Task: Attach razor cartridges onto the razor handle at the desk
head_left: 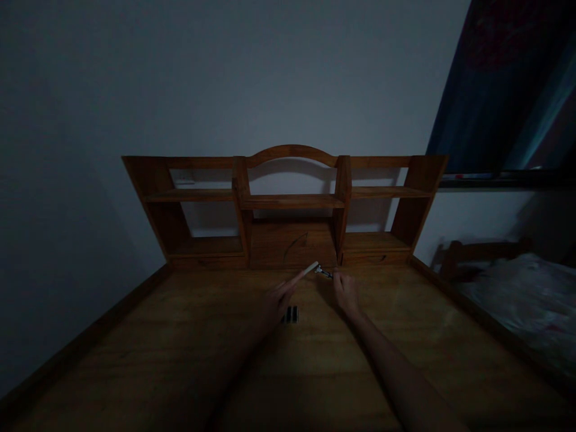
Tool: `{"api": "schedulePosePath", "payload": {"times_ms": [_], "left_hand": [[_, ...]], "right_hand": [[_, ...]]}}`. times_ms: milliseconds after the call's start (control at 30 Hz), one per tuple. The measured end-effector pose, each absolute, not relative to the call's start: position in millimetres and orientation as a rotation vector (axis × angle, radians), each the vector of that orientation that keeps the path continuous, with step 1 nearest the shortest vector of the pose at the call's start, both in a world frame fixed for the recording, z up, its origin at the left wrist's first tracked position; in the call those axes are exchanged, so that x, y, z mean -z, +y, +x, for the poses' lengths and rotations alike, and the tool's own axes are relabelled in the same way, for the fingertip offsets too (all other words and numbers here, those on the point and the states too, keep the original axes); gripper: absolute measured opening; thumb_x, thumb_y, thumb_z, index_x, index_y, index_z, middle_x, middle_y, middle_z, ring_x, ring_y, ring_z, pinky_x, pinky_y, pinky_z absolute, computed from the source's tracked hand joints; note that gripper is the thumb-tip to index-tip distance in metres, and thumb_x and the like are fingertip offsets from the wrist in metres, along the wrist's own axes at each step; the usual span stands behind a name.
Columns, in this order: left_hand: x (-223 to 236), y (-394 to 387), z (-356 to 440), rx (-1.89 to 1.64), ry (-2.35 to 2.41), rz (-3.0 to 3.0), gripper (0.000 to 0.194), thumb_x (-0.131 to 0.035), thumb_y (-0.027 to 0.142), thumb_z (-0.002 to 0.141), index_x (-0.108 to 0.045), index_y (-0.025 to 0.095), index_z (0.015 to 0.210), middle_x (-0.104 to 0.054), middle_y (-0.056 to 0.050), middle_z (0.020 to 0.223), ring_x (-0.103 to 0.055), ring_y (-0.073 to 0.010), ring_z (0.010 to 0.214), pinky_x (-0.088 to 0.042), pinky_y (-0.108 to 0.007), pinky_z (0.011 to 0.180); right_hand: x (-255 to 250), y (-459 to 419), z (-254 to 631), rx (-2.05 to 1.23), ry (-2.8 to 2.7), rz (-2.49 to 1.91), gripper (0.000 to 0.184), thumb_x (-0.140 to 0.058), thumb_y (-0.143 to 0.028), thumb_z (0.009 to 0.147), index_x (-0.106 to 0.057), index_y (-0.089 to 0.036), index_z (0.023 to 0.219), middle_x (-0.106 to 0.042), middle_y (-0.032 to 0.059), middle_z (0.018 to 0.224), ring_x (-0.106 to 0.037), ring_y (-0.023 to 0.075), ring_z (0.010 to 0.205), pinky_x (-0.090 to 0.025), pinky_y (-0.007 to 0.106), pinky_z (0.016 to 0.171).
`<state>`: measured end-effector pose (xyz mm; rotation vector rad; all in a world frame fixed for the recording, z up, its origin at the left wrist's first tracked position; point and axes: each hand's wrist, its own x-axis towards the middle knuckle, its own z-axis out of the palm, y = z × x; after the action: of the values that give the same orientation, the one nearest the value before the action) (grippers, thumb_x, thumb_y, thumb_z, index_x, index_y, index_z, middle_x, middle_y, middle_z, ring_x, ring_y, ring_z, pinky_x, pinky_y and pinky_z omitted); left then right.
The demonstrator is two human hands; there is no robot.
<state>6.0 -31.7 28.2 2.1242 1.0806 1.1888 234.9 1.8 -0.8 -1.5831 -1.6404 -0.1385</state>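
Note:
My left hand (279, 295) is closed around a slim pale stick (310, 267), whose whitish end slants up to the right; its exact kind is too dim to make out. Opposite it, my right hand (345, 290) grips the dark handle of a razor (324, 272). The razor's silvery head points left and meets or nearly meets the tip of the stick; I cannot tell whether they touch. Just right of my left wrist, a few small black rectangular pieces (292, 314) lie side by side on the wooden desk (297, 372), partly hidden by that hand.
A wooden shelf unit (292, 201) with several compartments stands along the back of the desk, against a pale wall (270, 78). Raised wooden edges run down both sides. At the right are a bed with clear plastic-like covering (526, 300) and a dark curtained window (504, 90). Light is low.

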Motion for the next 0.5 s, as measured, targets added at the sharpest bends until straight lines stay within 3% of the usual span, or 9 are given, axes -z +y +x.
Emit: {"api": "schedulePosePath", "payload": {"times_ms": [267,500], "left_hand": [[-26.2,-31.9,6.0,-1.234,1.071,2.207,0.041,-0.031,0.037,0.095,-0.048,0.031,0.133,-0.053,0.002,0.134,-0.05,-0.0182,0.122,-0.039,-0.036,0.106],[-31.3,-38.2,9.1,-1.174,1.059,2.171,0.042,-0.033,0.036,0.095,-0.046,0.03,0.134,-0.049,0.002,0.138,-0.045,-0.0187,0.127,-0.033,-0.038,0.11]], "right_hand": [[-1.2,0.2,234.8,0.176,-1.676,-1.588,0.061,-0.019,-0.036,0.098,-0.064,-0.013,0.063,-0.065,0.011,0.061,-0.055,0.0157,0.054,-0.023,0.028,0.054],[-1.4,0.5,234.6,0.151,-1.669,-1.589,0.057,-0.023,-0.035,0.098,-0.063,-0.014,0.063,-0.064,0.0086,0.059,-0.053,0.0149,0.052,-0.023,0.028,0.053]]}}
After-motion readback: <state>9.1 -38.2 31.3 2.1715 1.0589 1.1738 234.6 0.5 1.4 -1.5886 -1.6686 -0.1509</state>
